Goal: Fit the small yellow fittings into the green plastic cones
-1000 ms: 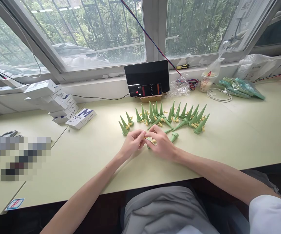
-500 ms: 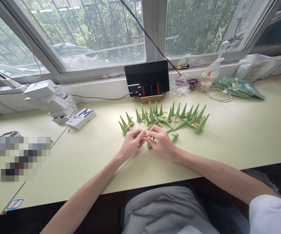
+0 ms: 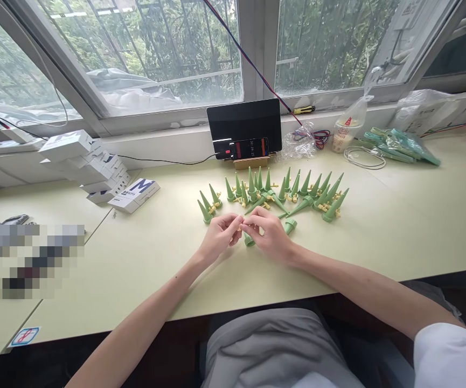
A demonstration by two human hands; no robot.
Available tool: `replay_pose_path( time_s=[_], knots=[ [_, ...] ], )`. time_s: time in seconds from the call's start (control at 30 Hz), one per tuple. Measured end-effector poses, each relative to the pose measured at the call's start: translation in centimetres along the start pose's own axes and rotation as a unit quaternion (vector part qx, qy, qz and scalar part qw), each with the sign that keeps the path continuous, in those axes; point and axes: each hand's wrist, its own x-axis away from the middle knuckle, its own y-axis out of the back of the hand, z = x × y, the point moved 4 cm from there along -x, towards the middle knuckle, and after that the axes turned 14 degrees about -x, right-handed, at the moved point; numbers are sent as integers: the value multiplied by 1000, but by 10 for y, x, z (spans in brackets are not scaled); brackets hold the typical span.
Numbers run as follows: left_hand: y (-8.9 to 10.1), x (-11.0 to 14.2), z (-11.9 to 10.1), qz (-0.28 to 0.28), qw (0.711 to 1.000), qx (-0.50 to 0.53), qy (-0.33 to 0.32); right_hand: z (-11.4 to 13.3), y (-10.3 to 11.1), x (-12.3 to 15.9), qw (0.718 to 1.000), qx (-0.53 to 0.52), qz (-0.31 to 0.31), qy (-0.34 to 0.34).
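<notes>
My left hand [image 3: 220, 233] and my right hand [image 3: 272, 235] meet fingertip to fingertip above the table, both closed in a pinch. Between them is a small yellow valve piece [image 3: 240, 228], mostly covered by the fingers. Under my right hand lies a green watering spike [image 3: 249, 241], its open round end showing. Another green spike [image 3: 291, 225] lies partly behind the same hand. Beyond my hands several green spikes [image 3: 251, 183] stand point up with yellow valves at their bases, and a few lie on their sides among them.
White boxes [image 3: 91, 167] are stacked at the left, with one box [image 3: 134, 196] lying nearer. A phone [image 3: 251, 148] leans on a dark tablet [image 3: 244, 121] by the window. Farther right are a bagged cup [image 3: 343, 134], a coiled white cable [image 3: 364, 158] and green plastic packets [image 3: 402, 145].
The fingers of my right hand have shifted slightly around the small yellow valve piece. My left hand stays nearly still, and the spikes on the table stay where they were.
</notes>
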Motion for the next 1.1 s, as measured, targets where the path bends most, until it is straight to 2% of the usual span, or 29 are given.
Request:
replay_pose_path(
  time_s=[1.1],
  knots=[
    [-2,1,-1,18,1000,-17,-1,3,3,-2,999,20,-29,7]
  ],
)
